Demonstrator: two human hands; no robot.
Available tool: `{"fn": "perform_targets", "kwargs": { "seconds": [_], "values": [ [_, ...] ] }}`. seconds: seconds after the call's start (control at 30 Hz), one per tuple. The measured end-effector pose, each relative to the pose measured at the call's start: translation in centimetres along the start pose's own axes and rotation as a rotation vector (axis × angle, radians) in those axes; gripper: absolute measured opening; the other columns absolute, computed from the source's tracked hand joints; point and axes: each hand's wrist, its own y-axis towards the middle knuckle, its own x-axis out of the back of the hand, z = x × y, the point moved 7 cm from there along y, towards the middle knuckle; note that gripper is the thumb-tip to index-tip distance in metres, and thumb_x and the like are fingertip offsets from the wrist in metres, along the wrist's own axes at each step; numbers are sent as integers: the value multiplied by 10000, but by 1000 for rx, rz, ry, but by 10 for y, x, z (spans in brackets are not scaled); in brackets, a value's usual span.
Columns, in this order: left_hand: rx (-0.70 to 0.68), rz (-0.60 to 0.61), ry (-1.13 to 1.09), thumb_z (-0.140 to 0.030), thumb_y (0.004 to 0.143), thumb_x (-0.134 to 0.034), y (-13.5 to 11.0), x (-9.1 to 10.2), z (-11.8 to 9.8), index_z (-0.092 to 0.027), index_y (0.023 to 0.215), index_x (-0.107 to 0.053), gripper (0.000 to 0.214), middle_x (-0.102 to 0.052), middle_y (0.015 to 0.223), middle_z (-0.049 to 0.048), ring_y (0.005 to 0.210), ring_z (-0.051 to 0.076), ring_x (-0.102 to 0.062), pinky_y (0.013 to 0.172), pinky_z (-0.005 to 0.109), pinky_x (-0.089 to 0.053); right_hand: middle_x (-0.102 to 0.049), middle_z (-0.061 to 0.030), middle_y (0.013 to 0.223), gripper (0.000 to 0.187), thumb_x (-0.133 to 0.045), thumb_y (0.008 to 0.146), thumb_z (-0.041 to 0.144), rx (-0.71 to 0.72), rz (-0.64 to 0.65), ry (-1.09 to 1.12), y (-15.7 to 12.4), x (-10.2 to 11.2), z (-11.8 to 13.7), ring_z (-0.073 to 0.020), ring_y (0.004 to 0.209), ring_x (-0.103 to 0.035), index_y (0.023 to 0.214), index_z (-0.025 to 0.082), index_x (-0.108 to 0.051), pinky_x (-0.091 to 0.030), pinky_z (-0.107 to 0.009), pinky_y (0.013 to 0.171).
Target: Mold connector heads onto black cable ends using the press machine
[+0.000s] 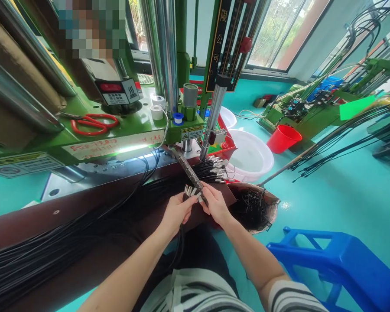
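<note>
My left hand (177,212) is closed round a small bunch of black cables (181,242), whose bare metal ends (190,190) stick up above the fingers. Just to its right, my right hand (217,204) pinches the near end of a long, narrow metal bar (191,173) with slots along it. The bar slants away toward the green machine (130,134). Both hands nearly meet at the bar's near end, and exactly what the right fingertips touch there is hidden. Beyond them, many black cables with silver metal tips (216,169) lie on the brown ledge (169,190).
Long black cables (68,236) run along the ledge to the left. Red-handled scissors (94,125) lie on the machine. To the right are a bag of black scraps (255,208), a white basin (250,154), a red bucket (283,138) and a blue stool (344,255).
</note>
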Motion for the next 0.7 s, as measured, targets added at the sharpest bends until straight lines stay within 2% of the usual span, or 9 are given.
{"fn": "perform_targets", "kwargs": {
  "seconds": [0.17,0.23,0.33,0.43,0.5,0.6,0.7],
  "values": [
    [-21,-48,-9,-425,630,-650,2,2,4,-164,637,-463,320,-299,319,-117,248,31,-228,270,165,-151,-444,43,562,481,-470,842,425,85,-35,-169,-4,0,2,-29,381,-312,1244,162,-499,-231,-145,319],
    [-70,-39,15,-419,656,-635,2,3,3,-161,631,-468,309,-350,338,-94,275,38,-286,289,166,-203,-445,38,566,476,-475,840,422,73,-26,-189,-4,-1,2,-32,395,-314,1240,165,-506,-232,-148,329],
    [-149,-87,59,-425,703,-603,0,10,-3,-147,671,-505,296,-442,429,-56,359,48,-387,352,166,-307,-438,36,566,489,-509,815,434,-6,-45,-90,-3,1,-1,-38,411,-329,1223,165,-518,-215,-146,333],
    [-137,-191,-26,-476,747,-535,-3,20,-7,-184,785,-480,300,-340,447,-104,329,31,-285,317,149,-237,-436,31,597,500,-555,776,453,-70,-104,27,-2,6,-3,-47,442,-384,1196,183,-538,-205,-137,340],
    [-81,-174,-52,-481,747,-530,-3,17,-7,-211,775,-421,292,-280,443,-125,312,26,-218,297,140,-173,-442,26,615,500,-579,756,460,-87,-120,50,-2,7,-4,-50,455,-405,1178,193,-554,-217,-135,344],
    [-39,-87,59,-442,719,-577,0,8,-5,-206,715,-409,290,-313,399,-119,301,34,-254,292,145,-188,-442,28,589,506,-584,753,461,-77,-84,28,-3,5,-3,-45,441,-379,1171,177,-564,-227,-140,343],
    [-41,-76,117,-425,700,-601,2,5,-3,-187,678,-440,288,-343,360,-103,289,40,-284,292,155,-195,-434,31,560,499,-561,778,458,-59,-22,-26,-3,3,-2,-42,431,-351,1180,163,-559,-214,-143,339]
  ]
}}
